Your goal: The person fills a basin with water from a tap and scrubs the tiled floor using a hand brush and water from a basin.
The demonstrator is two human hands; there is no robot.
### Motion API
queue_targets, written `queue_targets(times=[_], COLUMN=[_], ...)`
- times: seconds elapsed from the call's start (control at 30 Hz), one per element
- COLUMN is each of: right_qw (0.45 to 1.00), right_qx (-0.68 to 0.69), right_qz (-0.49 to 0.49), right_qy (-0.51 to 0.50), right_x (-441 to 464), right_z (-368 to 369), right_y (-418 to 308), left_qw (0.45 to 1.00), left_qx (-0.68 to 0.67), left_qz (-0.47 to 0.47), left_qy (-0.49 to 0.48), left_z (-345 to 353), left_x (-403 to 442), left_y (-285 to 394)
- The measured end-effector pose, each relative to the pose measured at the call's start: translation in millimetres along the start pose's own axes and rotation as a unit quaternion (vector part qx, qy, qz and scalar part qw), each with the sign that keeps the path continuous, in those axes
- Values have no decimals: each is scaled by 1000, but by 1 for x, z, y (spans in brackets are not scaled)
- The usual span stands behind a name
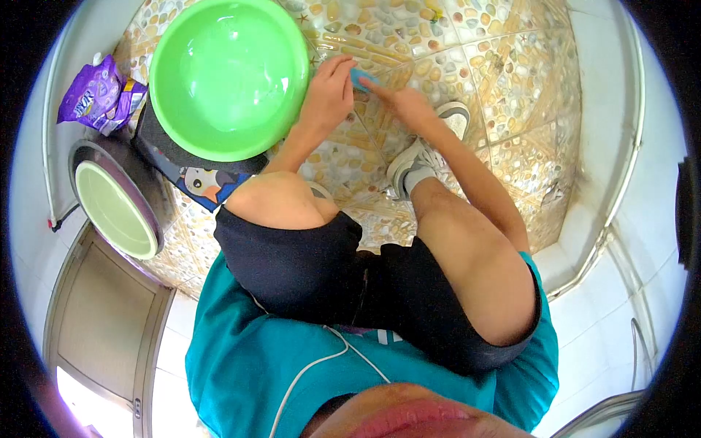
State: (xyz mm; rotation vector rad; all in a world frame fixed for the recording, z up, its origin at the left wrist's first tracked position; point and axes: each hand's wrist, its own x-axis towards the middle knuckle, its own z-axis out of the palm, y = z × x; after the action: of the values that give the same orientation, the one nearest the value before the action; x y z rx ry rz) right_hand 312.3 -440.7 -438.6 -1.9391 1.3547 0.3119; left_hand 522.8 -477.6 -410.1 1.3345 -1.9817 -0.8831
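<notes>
A small blue object (361, 79) shows between my two hands, low over the pebble-patterned floor; its kind cannot be made out. My left hand (328, 96) has its fingers bent and pressed together at the object's left end. From the other side, my right hand (407, 106) grips it with the index finger laid along it. Part of the object is hidden by the fingers. A large bright green basin (228, 80) stands just left of my left hand, with what looks like clear water inside.
A purple packet (98, 95) lies left of the basin. Below it a pale green basin (117, 208) leans beside a dark round rim. A dark mat with a cartoon print (201, 182) lies under the green basin. My shoe (412, 164) rests on the tiles (526, 87); white walls flank both sides.
</notes>
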Motion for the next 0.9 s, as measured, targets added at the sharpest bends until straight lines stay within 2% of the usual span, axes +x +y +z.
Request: queue_targets(times=[0.07, 0.13, 0.17, 0.23, 0.3, 0.37, 0.4, 0.47, 0.5, 0.53, 0.57, 0.6, 0.67, 0.7, 0.73, 0.77, 0.8, 0.83, 0.87, 0.9], right_qw=[980, 940, 941, 931, 969, 980, 980, 976, 971, 961, 933, 933, 930, 955, 956, 959, 954, 954, 937, 918], right_qx=[100, 86, 87, 121, 97, 145, 143, 113, 97, 84, 105, 106, 112, 89, 86, 144, 203, 204, 229, 253], right_qz=[-5, 83, 86, 183, 58, -18, -24, 1, 59, 173, 136, 131, 126, 131, 127, 58, -11, -12, -18, -20], right_qy=[173, 318, 315, 292, 222, 134, 133, 189, 211, 196, 318, 318, 326, 250, 252, 237, 220, 220, 262, 304], right_x=[15, 18, 13, 10, 7, -2, 1, 4, 13, 12, 12, 15, 13, 11, 11, 10, 11, 15, 19, 18], right_z=[24, -2, -6, -16, 19, 27, 19, 5, 10, -12, -15, -11, 3, 9, 13, 18, 21, 21, 20, 21], right_y=[60, 83, 78, 61, 36, -7, -4, 17, 46, 49, 63, 60, 54, 36, 14, -7, -17, -12, -5, 0], left_qw=[999, 999, 998, 998, 997, 998, 998, 996, 997, 995, 991, 991, 961, 960, 930, 886, 885, 860, 832, 838], left_qx=[22, 6, -11, -36, -62, -53, -50, -61, -57, -75, -92, -88, -71, -70, -60, -50, -49, -21, 8, -66], left_qz=[28, 39, 52, 38, 26, 27, 25, 46, 40, 33, 28, 27, -49, -48, -154, -258, -258, -324, -387, -429], left_qy=[12, 19, 26, 30, 35, 13, 19, 35, 33, 64, 97, 100, 261, 266, 328, 383, 384, 394, 398, 331], left_z=[1, -4, -7, -14, -15, -15, -18, -26, -33, -42, -50, -56, -65, -68, -71, -72, -67, -61, -53, -56], left_x=[-1, 0, -2, -1, 1, -2, -3, -6, -7, -9, -10, -11, -16, -19, -23, -29, -40, -49, -60, -57], left_y=[-2, 4, 9, 12, 14, 10, 11, 13, 11, 7, 1, -10, -43, -58, -74, -94, -124, -153, -179, -168])
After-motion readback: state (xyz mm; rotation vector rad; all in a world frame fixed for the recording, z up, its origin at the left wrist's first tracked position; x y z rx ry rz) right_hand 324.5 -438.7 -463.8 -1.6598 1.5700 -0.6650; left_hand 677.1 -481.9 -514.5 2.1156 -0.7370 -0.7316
